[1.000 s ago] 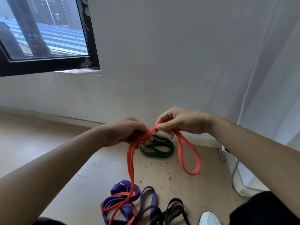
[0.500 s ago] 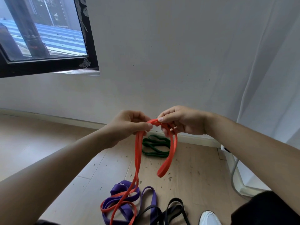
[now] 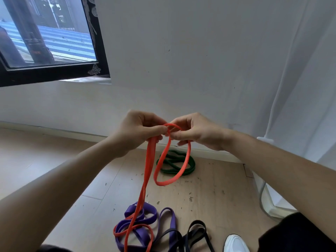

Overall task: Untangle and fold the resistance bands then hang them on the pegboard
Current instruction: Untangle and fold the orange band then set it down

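Both hands hold up an orange resistance band [image 3: 149, 168] in front of the white wall. My left hand [image 3: 138, 131] pinches its doubled strands, which hang down onto the floor pile. My right hand [image 3: 196, 131] grips the top of a short loop that dangles beside them. On the wooden floor lie a purple band [image 3: 140, 219] tangled with the orange tail, a black band [image 3: 196, 233] to its right, and a folded green band [image 3: 174, 164] near the wall. No pegboard is in view.
A black-framed window [image 3: 49, 75] is at the upper left. A white curtain [image 3: 309, 88] hangs on the right, with a white frame leg and cable [image 3: 263, 202] beneath it. A white shoe [image 3: 235, 242] and a dark trouser leg [image 3: 300, 235] sit at the bottom right.
My hands have risen slightly and come closer together. The hanging orange loop by my right hand first narrowed, then opened into a rounder oval.
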